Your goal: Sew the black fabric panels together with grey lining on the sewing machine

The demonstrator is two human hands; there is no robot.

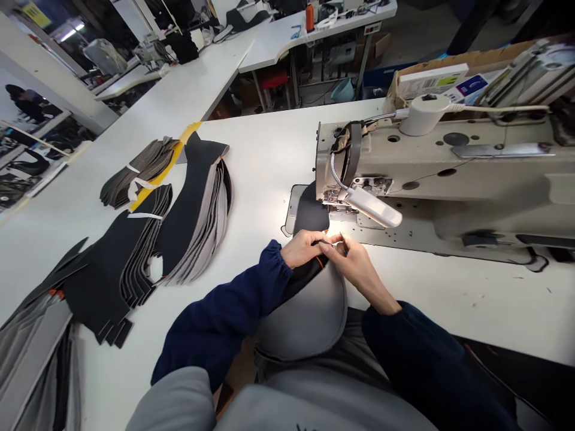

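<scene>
A dark, grey-backed fabric piece (309, 305) runs from under the sewing machine's (453, 173) needle area toward my lap, with a bit of orange along its edge. My left hand (304, 248) pinches that edge just in front of the machine. Close beside it, my right hand (354, 258) has its fingers pressed together on the same edge. A small dark pointed thing shows at the right fingertips, too small to name. The fabric's far end (309, 212) lies flat on the machine bed, lit by a white lamp (375, 206).
Stacks of dark and grey cut pieces (197, 215) lie on the white table (260, 143) to the left, some bound with white strips. A yellow strip (166, 164) lies among them. Behind the machine stands a cardboard box (476, 63) with smaller boxes.
</scene>
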